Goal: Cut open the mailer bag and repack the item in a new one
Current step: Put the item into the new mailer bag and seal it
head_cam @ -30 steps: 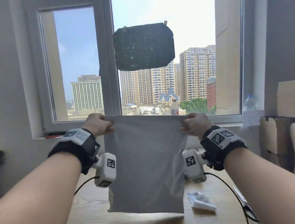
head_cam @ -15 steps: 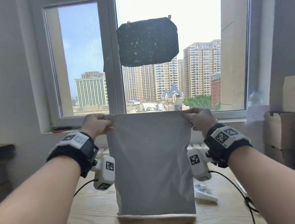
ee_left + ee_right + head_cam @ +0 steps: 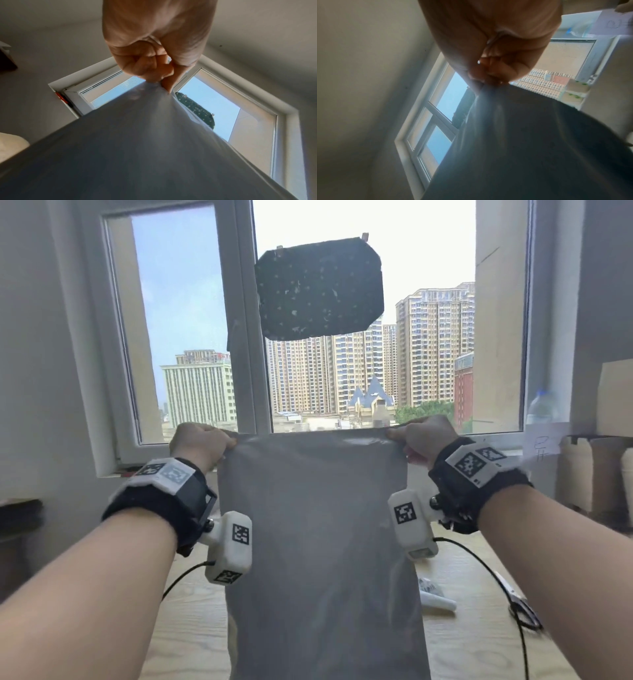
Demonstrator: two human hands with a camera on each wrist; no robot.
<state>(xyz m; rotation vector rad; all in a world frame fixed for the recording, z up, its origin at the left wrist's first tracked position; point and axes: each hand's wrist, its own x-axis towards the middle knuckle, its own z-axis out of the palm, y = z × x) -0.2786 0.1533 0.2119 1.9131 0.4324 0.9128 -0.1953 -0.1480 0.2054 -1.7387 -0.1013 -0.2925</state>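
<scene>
**Mailer bag held up by top corners**

Forearms, two, raised over the wooden table [image 3: 191,631]. One grey mailer bag [image 3: 318,542] hangs upright; bottom edge cut off by the frame, contents not visible. Left hand [image 3: 200,441] and right hand [image 3: 423,438] each pinch a top corner, fingers curled. One small white packet [image 3: 436,597] partly hidden behind bag. Window [image 3: 239,337] beyond.
</scene>
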